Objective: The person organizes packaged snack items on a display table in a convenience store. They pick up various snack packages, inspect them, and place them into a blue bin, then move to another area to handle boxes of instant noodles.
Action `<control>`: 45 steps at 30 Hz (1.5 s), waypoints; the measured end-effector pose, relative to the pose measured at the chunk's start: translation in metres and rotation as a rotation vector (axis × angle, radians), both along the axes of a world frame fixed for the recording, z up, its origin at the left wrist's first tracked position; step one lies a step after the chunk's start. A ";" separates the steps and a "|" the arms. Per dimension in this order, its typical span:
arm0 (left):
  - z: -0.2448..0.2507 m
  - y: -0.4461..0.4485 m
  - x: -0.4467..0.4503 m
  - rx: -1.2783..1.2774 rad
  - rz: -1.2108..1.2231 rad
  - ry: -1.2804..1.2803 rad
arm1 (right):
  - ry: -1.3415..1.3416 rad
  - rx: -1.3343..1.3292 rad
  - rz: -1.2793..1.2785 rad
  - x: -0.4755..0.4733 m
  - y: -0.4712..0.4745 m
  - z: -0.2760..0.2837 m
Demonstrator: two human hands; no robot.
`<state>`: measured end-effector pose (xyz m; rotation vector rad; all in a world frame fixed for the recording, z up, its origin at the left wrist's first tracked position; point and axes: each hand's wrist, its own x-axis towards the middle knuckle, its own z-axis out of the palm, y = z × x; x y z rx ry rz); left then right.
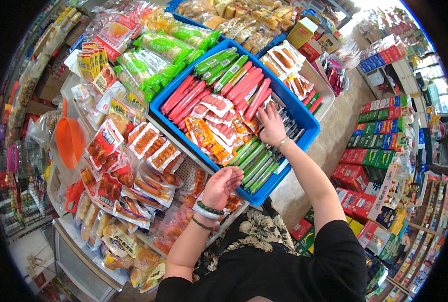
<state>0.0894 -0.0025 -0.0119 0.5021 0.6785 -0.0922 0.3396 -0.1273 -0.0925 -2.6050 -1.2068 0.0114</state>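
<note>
A blue plastic crate (311, 130) holds packaged sausages. Red-wrapped sausages (188, 99) and green-wrapped ones (216, 62) lie at its far side, with more green-wrapped sausages (260, 168) at the near corner. White-edged sausage packs (218, 105) and orange packets (199, 130) fill the middle. My right hand (271, 126) reaches into the crate, fingers on or just above packets beside the red sausages; its fingertips are partly hard to make out. My left hand (222, 185), palm turned inward and fingers loosely curled, hovers by the crate's near edge and holds nothing visible.
Left of the crate, trays hold vacuum-packed sausages (146, 145), green bags of rolls (163, 45) and an orange plastic scoop (69, 141). Bagged bread (246, 22) lies beyond. A white tray (328, 94) adjoins the crate's right side. Stacked red and green boxes (377, 162) stand across the floor at right.
</note>
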 end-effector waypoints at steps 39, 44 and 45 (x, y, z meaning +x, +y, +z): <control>0.001 0.191 -0.053 0.834 0.461 0.020 | 0.991 0.782 -0.086 -0.185 0.105 0.106; 0.007 0.220 -0.044 1.765 0.287 0.287 | 0.788 0.765 0.046 -0.195 0.109 0.095; 0.005 0.223 -0.039 1.975 0.344 0.115 | 0.776 0.773 0.051 -0.197 0.110 0.094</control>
